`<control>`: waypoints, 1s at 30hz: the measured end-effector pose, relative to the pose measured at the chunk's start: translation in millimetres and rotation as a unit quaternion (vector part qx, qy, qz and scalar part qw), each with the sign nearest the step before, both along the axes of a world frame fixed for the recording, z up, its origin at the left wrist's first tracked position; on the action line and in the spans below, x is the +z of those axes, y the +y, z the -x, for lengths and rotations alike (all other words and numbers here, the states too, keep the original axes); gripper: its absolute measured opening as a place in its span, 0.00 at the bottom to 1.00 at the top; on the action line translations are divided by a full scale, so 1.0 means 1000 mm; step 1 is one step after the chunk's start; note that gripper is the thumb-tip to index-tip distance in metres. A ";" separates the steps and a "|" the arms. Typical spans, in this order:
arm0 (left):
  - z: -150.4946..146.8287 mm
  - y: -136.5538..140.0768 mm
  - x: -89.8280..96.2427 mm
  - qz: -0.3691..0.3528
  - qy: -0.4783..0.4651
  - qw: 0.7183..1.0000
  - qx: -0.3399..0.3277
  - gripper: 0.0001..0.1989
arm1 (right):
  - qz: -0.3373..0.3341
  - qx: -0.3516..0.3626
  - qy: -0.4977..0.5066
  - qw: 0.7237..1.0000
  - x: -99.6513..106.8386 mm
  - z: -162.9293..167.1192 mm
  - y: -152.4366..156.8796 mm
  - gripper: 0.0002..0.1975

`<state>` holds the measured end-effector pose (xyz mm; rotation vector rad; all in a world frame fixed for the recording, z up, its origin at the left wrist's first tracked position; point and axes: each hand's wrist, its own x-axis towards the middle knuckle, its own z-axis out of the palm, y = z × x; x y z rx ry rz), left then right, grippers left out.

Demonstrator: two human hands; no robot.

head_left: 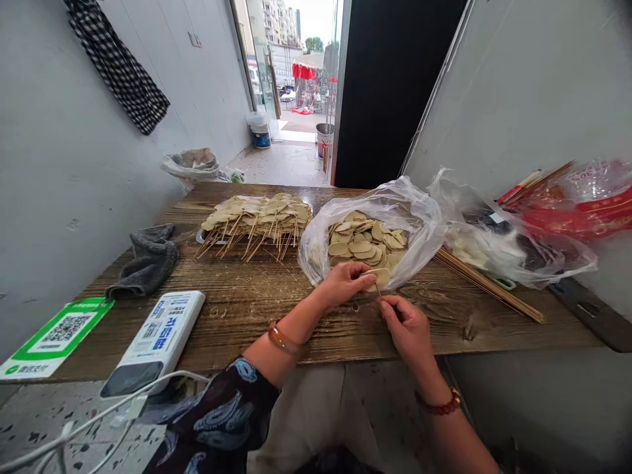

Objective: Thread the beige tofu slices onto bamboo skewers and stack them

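My left hand (pixel 347 283) pinches a pale, thin oval slice (pixel 381 275) at the near edge of a clear plastic bag (pixel 419 220). Just right of it, my right hand (pixel 405 324) is closed on a thin wooden skewer (pixel 378 291), whose upper end meets the slice. Inside the open bag lies a heap of similar slices (pixel 363 247); their exact food kind I cannot tell. Left of the bag, a pile of skewered slices (pixel 261 214) rests on a tray, skewer ends towards me.
A bundle of bare skewers (pixel 494 288) lies on the table (pixel 237 309) at right, near crumpled plastic bags (pixel 513 247) and a dark flat board (pixel 587 309). At left are a grey cloth (pixel 148 260), a white boxy device (pixel 160 332) with a cable, and a green QR-code card (pixel 54 336).
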<state>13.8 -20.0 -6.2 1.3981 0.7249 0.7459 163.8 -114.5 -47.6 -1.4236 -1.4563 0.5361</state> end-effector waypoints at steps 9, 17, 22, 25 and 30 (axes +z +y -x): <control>0.004 0.006 0.001 -0.112 0.063 0.991 0.044 0.22 | -0.036 0.012 -0.006 0.999 0.003 0.003 -0.001 0.10; -0.005 -0.002 -0.002 -0.143 0.118 0.982 -0.025 0.20 | -0.045 -0.017 -0.012 0.999 0.006 0.003 -0.002 0.11; -0.003 -0.002 0.004 -0.166 0.099 0.981 -0.014 0.14 | -0.001 -0.040 0.032 0.999 -0.002 -0.001 -0.003 0.12; 0.007 0.008 0.005 -0.160 0.070 0.980 0.100 0.14 | 0.008 -0.076 0.078 0.994 -0.007 -0.002 -0.003 0.14; 0.023 0.026 -0.001 -0.269 0.172 0.918 0.233 0.09 | 0.014 -0.102 0.139 0.985 -0.010 -0.001 -0.003 0.17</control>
